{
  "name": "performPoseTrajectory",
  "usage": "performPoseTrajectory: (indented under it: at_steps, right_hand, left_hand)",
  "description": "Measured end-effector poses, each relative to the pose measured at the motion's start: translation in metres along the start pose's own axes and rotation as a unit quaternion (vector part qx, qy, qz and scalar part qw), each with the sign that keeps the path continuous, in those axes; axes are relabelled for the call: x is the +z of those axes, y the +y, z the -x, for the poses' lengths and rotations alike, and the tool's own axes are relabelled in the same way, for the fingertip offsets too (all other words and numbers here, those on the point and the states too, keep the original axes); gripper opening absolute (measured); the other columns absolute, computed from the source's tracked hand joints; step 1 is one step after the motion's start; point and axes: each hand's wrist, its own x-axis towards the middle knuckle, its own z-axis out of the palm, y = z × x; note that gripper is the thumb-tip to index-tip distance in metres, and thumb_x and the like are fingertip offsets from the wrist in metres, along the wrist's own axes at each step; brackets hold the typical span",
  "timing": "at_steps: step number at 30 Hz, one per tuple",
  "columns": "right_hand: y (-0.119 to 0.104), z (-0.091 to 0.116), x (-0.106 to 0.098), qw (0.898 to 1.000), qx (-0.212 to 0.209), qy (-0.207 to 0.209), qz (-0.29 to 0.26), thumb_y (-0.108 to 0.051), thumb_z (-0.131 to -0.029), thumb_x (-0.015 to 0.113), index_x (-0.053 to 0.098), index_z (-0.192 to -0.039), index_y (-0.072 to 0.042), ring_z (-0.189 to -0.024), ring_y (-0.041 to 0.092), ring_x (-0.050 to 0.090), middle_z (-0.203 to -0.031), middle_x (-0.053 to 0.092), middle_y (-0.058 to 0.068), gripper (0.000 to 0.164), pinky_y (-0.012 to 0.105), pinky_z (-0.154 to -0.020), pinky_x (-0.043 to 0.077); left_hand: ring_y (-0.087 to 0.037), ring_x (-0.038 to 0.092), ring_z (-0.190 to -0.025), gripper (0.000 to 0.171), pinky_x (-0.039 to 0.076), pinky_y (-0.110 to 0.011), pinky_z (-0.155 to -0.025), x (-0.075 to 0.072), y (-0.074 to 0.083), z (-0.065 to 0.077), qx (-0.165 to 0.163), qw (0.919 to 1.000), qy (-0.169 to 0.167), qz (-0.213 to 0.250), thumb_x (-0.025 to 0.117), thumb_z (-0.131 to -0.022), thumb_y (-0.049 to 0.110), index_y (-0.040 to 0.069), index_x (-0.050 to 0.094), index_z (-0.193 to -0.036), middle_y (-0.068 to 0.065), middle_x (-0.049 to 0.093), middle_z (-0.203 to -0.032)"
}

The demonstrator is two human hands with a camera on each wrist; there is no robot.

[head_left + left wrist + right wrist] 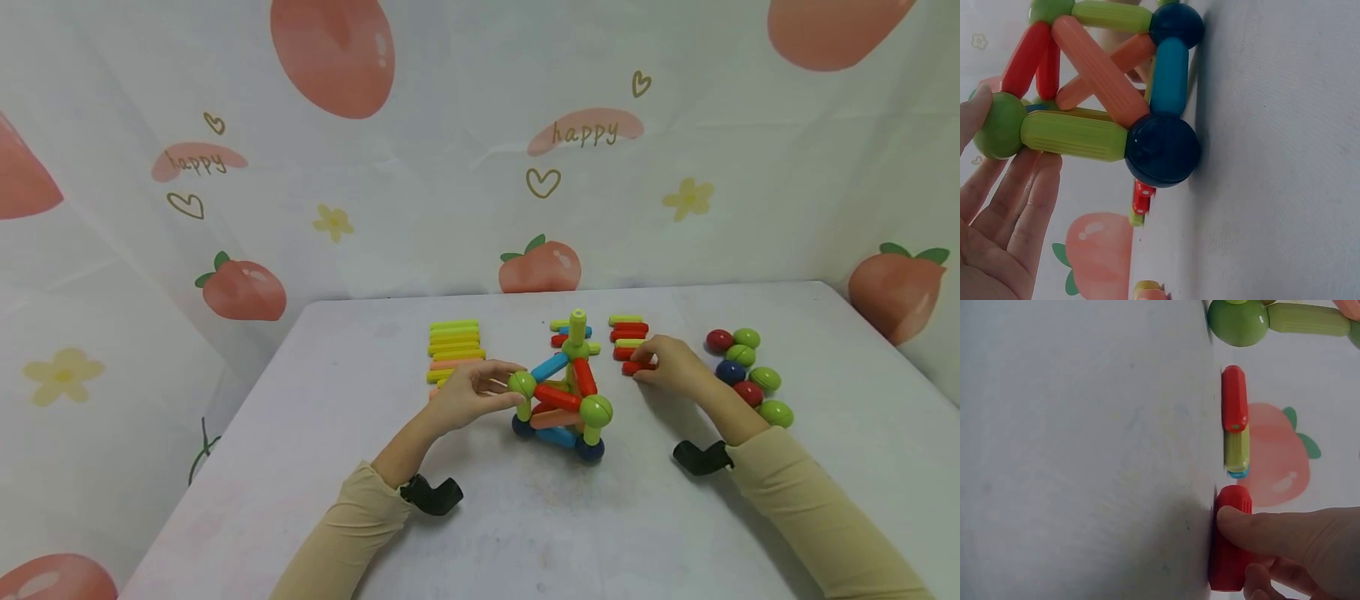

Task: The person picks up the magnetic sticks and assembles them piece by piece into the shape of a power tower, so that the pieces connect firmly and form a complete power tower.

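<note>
A frame of magnetic rods and balls (557, 397) stands on the table, with green balls above, dark blue balls at its base and a green rod (577, 325) upright on top. My left hand (474, 393) holds its upper left green ball (999, 125), thumb on one side and fingers on the other. To the right of the frame, my right hand (671, 367) pinches a red rod (1231, 540) that lies at the near end of a row of red and yellow-green rods (628, 337). The thumb lies across the rod's face; the other fingertips are partly hidden behind it.
Yellow, green and orange rods (455, 342) lie in a column behind my left hand. Several short rods (558, 341) sit behind the frame, partly covered by it. Loose red, green and blue balls (741, 355) are grouped at the right, beside my right forearm.
</note>
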Motion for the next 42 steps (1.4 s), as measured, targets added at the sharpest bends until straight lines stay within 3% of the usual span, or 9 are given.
performPoseTrajectory:
  at_steps: [9,18,25,28,34,37,42]
  right_hand:
    - [-0.005,0.010,-0.009,0.998,-0.030,0.049,-0.033,-0.011,-0.083,0.068,0.064,-0.104,0.003,-0.079,0.023,0.052,-0.096,0.062,0.018,0.025,0.023,-0.064,0.046]
    - [-0.035,0.027,-0.039,0.988,-0.074,0.102,-0.085,-0.016,-0.087,0.066,0.061,-0.109,0.001,-0.086,0.026,0.057,-0.103,0.062,0.018,0.028,0.019,-0.065,0.048]
    - [-0.064,0.040,-0.050,0.971,-0.130,0.137,-0.143,-0.015,-0.087,0.065,0.059,-0.109,-0.003,-0.082,0.005,0.058,-0.105,0.065,0.012,0.026,0.014,-0.068,0.051]
    - [-0.077,0.043,-0.047,0.963,-0.170,0.132,-0.159,-0.011,-0.086,0.066,0.060,-0.107,-0.002,-0.079,-0.001,0.058,-0.099,0.066,0.010,0.023,0.014,-0.070,0.052]
    - [-0.100,0.047,-0.032,0.953,-0.228,0.107,-0.171,-0.008,-0.084,0.067,0.061,-0.103,-0.005,-0.080,0.004,0.058,-0.093,0.065,0.004,0.020,0.015,-0.075,0.053]
    - [-0.109,0.047,-0.024,0.949,-0.240,0.087,-0.183,-0.009,-0.084,0.068,0.061,-0.101,-0.007,-0.082,0.007,0.060,-0.092,0.066,0.002,0.019,0.018,-0.076,0.054]
    - [-0.120,0.046,-0.015,0.953,-0.229,0.062,-0.189,-0.012,-0.083,0.070,0.062,-0.103,-0.008,-0.085,0.010,0.063,-0.092,0.066,0.001,0.022,0.020,-0.078,0.054]
  left_hand:
    - [-0.021,0.062,-0.101,0.042,0.054,-0.025,-0.084,0.000,0.000,0.000,0.001,1.0000,0.001,0.005,0.070,-0.083,0.022,0.004,0.060,-0.121,-0.016,0.064,-0.114]
    - [-0.022,0.062,-0.101,0.041,0.054,-0.026,-0.084,0.001,0.000,0.000,0.008,1.0000,0.002,0.002,0.070,-0.084,0.019,0.004,0.060,-0.120,-0.016,0.064,-0.114]
    - [-0.020,0.063,-0.099,0.040,0.055,-0.025,-0.083,0.005,0.002,0.000,0.003,1.0000,0.003,0.004,0.070,-0.083,0.022,0.006,0.060,-0.119,-0.014,0.064,-0.114]
    - [-0.020,0.063,-0.097,0.039,0.055,-0.026,-0.083,0.007,0.003,0.000,0.003,1.0000,0.001,0.007,0.070,-0.083,0.021,0.006,0.060,-0.118,-0.015,0.063,-0.113]
    - [-0.019,0.064,-0.094,0.039,0.056,-0.027,-0.082,0.010,0.005,0.000,-0.002,0.9999,-0.003,0.016,0.071,-0.083,0.021,0.005,0.060,-0.117,-0.016,0.063,-0.111]
    - [-0.018,0.065,-0.093,0.039,0.056,-0.027,-0.081,0.011,0.006,0.000,0.001,0.9998,-0.004,0.018,0.071,-0.083,0.021,0.004,0.060,-0.117,-0.017,0.062,-0.112]
    - [-0.018,0.064,-0.093,0.039,0.056,-0.027,-0.081,0.013,0.008,0.000,0.003,0.9999,-0.004,0.011,0.071,-0.083,0.019,0.003,0.060,-0.116,-0.017,0.063,-0.112]
